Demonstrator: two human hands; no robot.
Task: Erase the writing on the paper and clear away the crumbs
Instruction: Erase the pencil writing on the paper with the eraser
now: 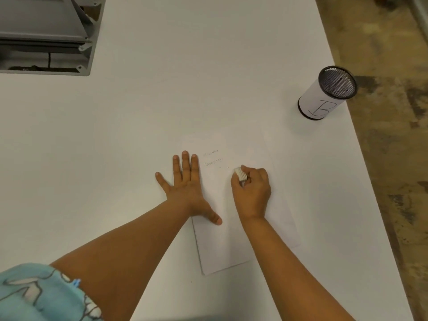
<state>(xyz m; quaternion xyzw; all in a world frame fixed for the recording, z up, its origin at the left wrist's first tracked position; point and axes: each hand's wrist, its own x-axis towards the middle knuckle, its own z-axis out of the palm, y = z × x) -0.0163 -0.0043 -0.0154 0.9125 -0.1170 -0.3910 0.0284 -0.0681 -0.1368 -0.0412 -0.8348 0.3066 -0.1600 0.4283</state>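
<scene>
Only 1 view is given, from a wide-angle camera worn on the person's head, looking forward and steeply down onto the white worktop (162,100). It sits close enough that both forearms enter from the bottom edge and the 2 hands lie near the middle of the frame. The worktop's right edge slants across the right side, with floor (393,66) beyond it. Straight lines bend toward the borders.

A white table (162,100) carries 1 sheet of paper (231,246), lying partly under the spread fingers (185,163) of the left hand (185,188). Beyond and to the right of those fingers, near the table's edge, stands 1 mesh cup (324,96) wrapped in paper marked "B". Far beyond and left of them sits a grey metal housing (46,35).
</scene>
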